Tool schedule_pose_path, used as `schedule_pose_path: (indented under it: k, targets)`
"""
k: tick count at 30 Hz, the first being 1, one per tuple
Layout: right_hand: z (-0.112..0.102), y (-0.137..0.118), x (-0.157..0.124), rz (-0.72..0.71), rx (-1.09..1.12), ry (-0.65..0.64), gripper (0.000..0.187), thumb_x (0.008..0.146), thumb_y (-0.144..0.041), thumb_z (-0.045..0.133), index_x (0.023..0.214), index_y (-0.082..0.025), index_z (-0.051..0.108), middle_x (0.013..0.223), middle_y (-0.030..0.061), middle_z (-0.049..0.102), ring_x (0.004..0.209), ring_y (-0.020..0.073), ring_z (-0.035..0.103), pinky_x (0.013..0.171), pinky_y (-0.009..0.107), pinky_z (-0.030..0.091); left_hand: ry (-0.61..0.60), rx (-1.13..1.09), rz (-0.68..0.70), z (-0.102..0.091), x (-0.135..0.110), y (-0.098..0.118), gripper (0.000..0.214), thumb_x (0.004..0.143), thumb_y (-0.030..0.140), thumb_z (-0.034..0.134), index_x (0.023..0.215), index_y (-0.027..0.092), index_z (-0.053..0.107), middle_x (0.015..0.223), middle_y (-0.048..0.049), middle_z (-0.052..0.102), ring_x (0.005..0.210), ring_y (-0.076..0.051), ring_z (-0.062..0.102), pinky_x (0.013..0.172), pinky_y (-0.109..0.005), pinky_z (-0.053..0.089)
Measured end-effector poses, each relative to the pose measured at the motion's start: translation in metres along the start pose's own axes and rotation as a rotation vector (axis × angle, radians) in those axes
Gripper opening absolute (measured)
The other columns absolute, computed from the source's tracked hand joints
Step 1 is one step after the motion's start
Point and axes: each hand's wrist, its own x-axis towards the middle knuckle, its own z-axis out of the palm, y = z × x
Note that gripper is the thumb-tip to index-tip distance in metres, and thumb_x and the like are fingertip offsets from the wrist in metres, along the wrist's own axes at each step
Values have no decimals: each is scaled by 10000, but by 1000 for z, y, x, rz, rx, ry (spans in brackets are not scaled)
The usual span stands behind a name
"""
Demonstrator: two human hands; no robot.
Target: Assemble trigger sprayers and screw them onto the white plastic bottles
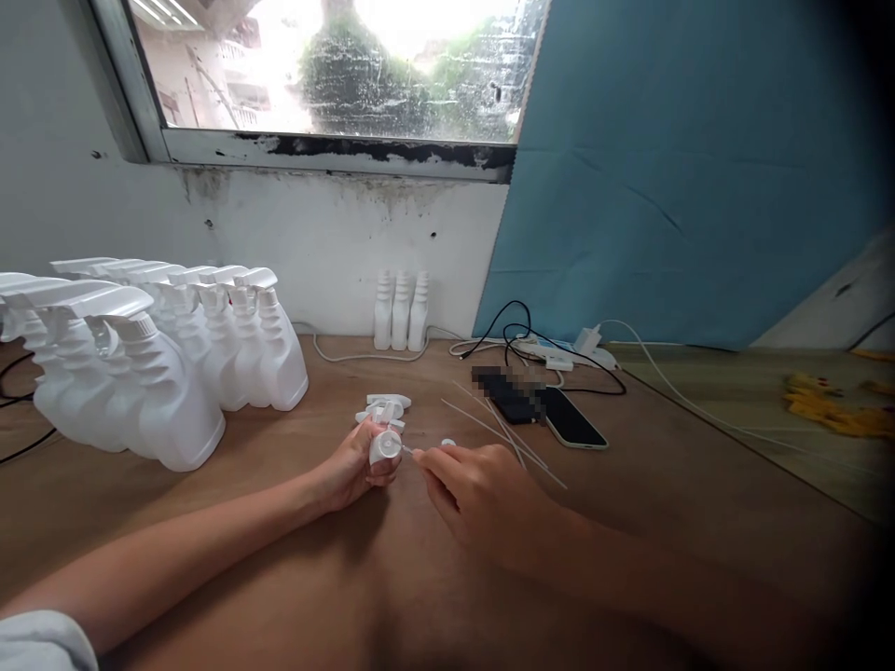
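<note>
My left hand (362, 469) is closed around a white trigger spray head (386, 445), its round collar turned towards me. Just right of that collar, my right hand (482, 489) pinches a thin pale tube (406, 450). The tube's tip is close to the collar; whether it is inside, I cannot tell. More white trigger spray heads (388, 403) lie on the table right behind my left hand. A small white cap (447, 443) shows behind my right fingers. Several long thin tubes (496, 429) lie loose behind my right hand, partly hidden by it.
White spray bottles with trigger heads stand in rows (174, 401) on the left. Three small white bottles (401, 317) stand against the wall. A phone (573, 419), a dark device (510, 396), black cables (594, 387) and a power strip (559, 352) are at the back right.
</note>
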Motion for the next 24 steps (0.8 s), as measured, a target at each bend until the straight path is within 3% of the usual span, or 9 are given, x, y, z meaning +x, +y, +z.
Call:
schedule_pose_path:
  k: [8,16,24]
  targets:
    - [2,4,2,-162,-42,138,210,921,-115,398,817,-133,580,615,-4,513,497,102,344,503,270,165,-33,-12,12,-3,-2,1,161,800,294,569,780,165,476,484,90,252,415,-43,138,382,-155,103]
    - [-26,16,10,-83,146,-23,209,914,-168,454,818,-155,639,637,-6,598,521,71,433,542,253,221,-80,59,-21,1,-5,0,319,810,446,608,781,178,437,562,88,298,394,-18,154,349,-131,115]
    - [-33,26,10,-346,-8,-147,233,933,-157,424,906,-130,655,689,13,594,556,90,462,531,268,220,-6,179,-73,6,-4,1,255,794,400,575,857,211,416,579,93,360,341,-11,188,303,-104,128]
